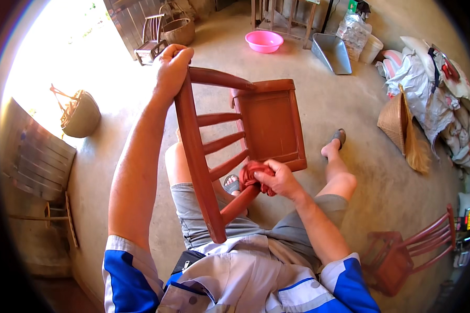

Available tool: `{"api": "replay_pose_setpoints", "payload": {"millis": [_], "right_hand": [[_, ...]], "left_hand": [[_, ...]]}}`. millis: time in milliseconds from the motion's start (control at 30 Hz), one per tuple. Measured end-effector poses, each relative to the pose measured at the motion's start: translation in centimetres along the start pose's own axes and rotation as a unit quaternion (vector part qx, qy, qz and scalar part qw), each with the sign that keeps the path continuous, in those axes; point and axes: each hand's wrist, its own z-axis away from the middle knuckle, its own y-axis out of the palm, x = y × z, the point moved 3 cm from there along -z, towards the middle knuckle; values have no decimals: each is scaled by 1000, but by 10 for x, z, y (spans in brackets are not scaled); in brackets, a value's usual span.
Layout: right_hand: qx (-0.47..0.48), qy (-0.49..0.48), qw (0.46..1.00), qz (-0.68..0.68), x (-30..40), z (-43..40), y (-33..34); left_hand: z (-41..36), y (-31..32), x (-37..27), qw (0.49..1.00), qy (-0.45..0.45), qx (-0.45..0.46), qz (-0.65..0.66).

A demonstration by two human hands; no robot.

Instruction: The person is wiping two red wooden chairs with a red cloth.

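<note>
A reddish-brown wooden chair (269, 125) is tilted in front of me, its slatted back towards my body and its seat beyond. My left hand (175, 66) grips the far end of the chair's top rail (196, 156), at the corner with a back post. In my right hand (281, 180) is a bunched red cloth (254, 176), pressed on the near back post close to where it meets the seat. My fingers partly hide the cloth. The chair back lies over my left thigh.
A pink basin (264, 42), a metal dustpan-shaped scoop (331, 53) and a small chair (152, 39) stand ahead. A wicker basket (81, 115) is at left. Piled sacks (425, 86) and a conical straw hat (393, 119) lie right. Another red chair (395, 262) is lower right.
</note>
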Motion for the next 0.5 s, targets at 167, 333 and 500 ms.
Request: {"api": "replay_pose_setpoints", "payload": {"millis": [167,333,500], "right_hand": [[-64,-169,959,-219,62,-33,-10],[-70,-267,946,170,-3,-87,-13],[-76,-197,905,371,-98,-105,-44]], "left_hand": [[-9,0,1,1000,-3,0,-19],[-16,4,2,999,21,9,-28],[-21,12,-1,1000,12,13,9]]}}
